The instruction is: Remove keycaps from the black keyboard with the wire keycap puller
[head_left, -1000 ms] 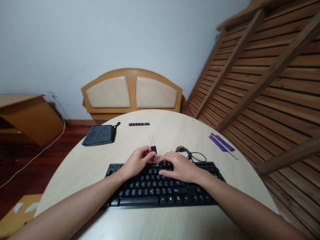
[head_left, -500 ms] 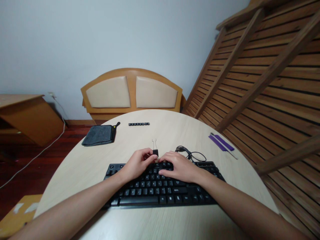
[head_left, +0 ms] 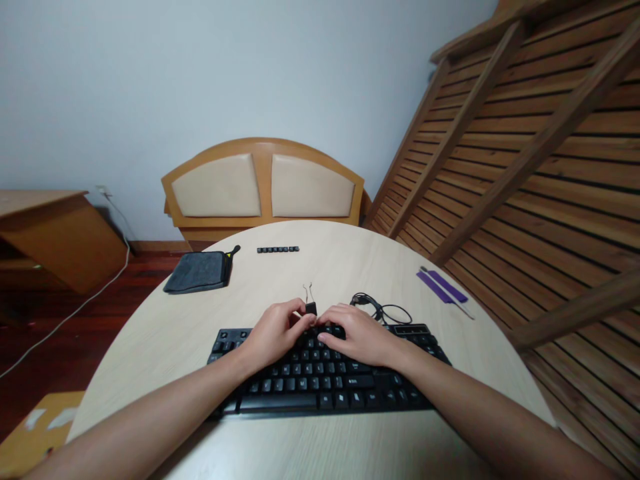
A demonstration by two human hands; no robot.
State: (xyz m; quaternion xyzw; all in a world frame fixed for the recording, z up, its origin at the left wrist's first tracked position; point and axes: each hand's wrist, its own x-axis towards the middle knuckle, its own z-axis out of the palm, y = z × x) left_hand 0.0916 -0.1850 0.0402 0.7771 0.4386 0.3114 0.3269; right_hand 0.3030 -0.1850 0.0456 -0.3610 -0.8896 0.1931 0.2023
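A black keyboard [head_left: 300,385] lies flat across the near part of the round table. My left hand [head_left: 274,337] reaches over its upper rows, closed around the black handle of a wire keycap puller [head_left: 311,308]. The puller's two thin hooked wires point up and away from me. On the keyboard's far edge is my right hand [head_left: 357,335], its thumb over the keys and its fingers curved over the back edge beside the puller. The fingertips of both hands nearly meet. Whatever lies under them is hidden.
Several black keycaps [head_left: 278,250] stand in a row farther back. A dark grey zip pouch [head_left: 195,272] is on the left. Behind the keyboard lies a coiled black cable [head_left: 383,310]; a purple-and-metal tool [head_left: 445,287] is at the right. Slatted wooden boards [head_left: 545,187] lean on the right.
The puller has tipped and dropped slightly in my left hand, and the left thumb has come closer to the right fingertips. My right hand has stayed almost in place.
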